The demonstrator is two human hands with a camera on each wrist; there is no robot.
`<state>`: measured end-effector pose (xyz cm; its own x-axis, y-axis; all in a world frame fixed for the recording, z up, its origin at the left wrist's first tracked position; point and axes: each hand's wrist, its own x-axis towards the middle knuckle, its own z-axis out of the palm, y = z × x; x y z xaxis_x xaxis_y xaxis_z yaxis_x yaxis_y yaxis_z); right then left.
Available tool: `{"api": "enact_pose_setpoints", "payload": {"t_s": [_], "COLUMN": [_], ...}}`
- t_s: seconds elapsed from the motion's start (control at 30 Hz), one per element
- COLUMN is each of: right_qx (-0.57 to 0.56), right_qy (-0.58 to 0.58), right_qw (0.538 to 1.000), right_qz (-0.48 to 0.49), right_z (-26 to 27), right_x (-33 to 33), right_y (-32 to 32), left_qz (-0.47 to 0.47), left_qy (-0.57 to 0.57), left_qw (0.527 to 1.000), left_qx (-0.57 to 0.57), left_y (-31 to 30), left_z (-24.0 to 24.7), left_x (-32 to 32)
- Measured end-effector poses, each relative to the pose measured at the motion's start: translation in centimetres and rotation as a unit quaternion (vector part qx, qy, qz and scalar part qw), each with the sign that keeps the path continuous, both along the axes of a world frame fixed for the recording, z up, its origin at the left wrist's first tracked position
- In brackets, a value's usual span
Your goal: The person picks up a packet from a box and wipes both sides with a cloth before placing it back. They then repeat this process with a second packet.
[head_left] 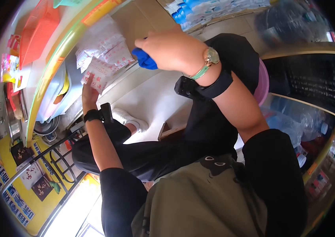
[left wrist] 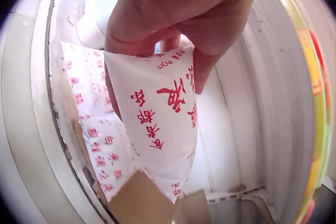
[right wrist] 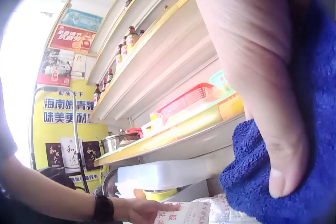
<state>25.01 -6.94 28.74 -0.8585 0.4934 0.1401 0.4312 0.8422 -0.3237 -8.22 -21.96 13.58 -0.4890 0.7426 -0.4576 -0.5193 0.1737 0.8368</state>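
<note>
In the head view my left hand [head_left: 90, 94] grips a white packet with red lettering [head_left: 98, 77], beside more such packets [head_left: 114, 53]. The left wrist view shows the fingers [left wrist: 181, 19] curled over the top of this packet [left wrist: 157, 108], with other packets [left wrist: 94, 87] lying to its left. A bunched blue cloth [head_left: 145, 59] is held in my right hand [head_left: 171, 49], raised to the right of the packets. Close up in the right wrist view, the thumb [right wrist: 278, 145] presses on the cloth [right wrist: 247, 166].
A shelf with a yellow edge [head_left: 62, 51] runs along the left, holding a red basket [right wrist: 184, 103]. Cardboard [head_left: 141, 17] lies behind the packets. A pink tub [head_left: 263, 83] and plastic bottles [head_left: 294, 118] are on the right.
</note>
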Motion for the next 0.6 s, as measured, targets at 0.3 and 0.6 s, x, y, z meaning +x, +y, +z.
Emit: {"api": "enact_pose_setpoints", "payload": {"t_s": [0.3, 0.6], "right_qx": [-0.008, -0.166], "right_qy": [-0.055, 0.175], "right_qw": [0.996, 0.961], "right_qz": [-0.072, 0.138], "right_z": [2.6, 3.1], "right_x": [0.1, 0.0], "right_y": [1.2, 1.9], "left_qz": [-0.12, -0.141], "left_qy": [0.067, -0.069], "left_qw": [0.99, 0.975], "left_qx": [0.045, 0.156], "left_y": [1.1, -0.1], "left_z": [10.3, 14.2], "left_x": [10.1, 12.2]}}
